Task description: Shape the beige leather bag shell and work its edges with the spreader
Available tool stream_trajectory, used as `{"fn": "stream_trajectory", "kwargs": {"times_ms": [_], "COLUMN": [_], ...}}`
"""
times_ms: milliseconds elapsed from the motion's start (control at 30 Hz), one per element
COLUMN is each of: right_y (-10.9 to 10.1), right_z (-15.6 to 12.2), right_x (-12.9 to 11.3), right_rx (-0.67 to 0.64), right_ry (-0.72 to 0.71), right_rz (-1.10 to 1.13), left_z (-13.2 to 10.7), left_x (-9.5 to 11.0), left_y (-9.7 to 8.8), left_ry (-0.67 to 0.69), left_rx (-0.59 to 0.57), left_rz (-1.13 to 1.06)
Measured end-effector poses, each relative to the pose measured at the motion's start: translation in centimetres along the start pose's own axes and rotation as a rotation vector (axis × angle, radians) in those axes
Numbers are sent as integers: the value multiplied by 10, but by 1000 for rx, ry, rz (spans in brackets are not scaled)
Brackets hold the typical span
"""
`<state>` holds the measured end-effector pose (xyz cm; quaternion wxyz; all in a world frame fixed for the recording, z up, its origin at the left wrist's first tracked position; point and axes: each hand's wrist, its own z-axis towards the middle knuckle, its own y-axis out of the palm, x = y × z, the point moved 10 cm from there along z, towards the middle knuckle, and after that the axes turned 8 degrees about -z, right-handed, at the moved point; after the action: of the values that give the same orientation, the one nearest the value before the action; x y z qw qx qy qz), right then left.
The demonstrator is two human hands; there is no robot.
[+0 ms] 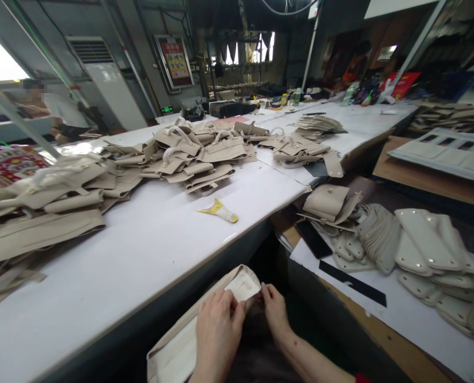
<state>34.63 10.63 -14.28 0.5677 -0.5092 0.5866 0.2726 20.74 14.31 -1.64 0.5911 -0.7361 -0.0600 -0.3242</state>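
Beige bag body (181, 340), long and shallow with a pale inside, is held at a slant in front of the person, beyond the near edge of the white worktable (141, 255). Left hand (218, 322) lies across it, thumb and fingers grasping the wall close to the far end. Right hand (274, 308) has its fingertips pinched on the rim at the far right corner, just beside the left thumb. What lies beneath that corner is in shadow, so the underside of the right grip is hard to make out.

The step in hand looks like working the edge around that end, the left steadying while the right handles the corner. I judge that the next move calls for a firm left hold and light, even fingertip pressure along the rim, so that the soft wall does not crease.

On the worktable lie a yellow-and-white tapered piece (219, 210) and a heap of beige handled bags (216, 149). To the right, a dark phone (313, 238) and a black strip (352, 283) lie near fanned pale flaps with metal studs (428, 239).
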Motion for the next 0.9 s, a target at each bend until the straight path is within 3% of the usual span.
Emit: {"fn": "stream_trajectory", "kwargs": {"times_ms": [67, 133, 200, 300, 500, 733, 900], "right_y": [-36, -53, -48, -30, -7, 4, 16], "right_z": [-24, -54, -82, -100, -96, -106, -116], "right_x": [-21, -60, -95, -119, -119, -123, -126], "right_rx": [156, 247, 244, 240, 278, 249, 226], "right_ry": [-148, -439, -719, -911, -972, -958, -963], "right_rz": [-95, -241, -395, -609, -835, -828, -792], "left_z": [0, -1, -2, -2, -3, -32, -50], "left_x": [1, 1, 1, 1, 1, -1, -19], "left_y": [0, -1, -1, -1, -1, -12, -18], "left_ry": [2, 4, -3, -15, 3, 136, 76], "left_rx": [5, 15, 17, 10, 38, 217, 213], "left_rz": [8, 12, 10, 5, 40, 27, -13]}}
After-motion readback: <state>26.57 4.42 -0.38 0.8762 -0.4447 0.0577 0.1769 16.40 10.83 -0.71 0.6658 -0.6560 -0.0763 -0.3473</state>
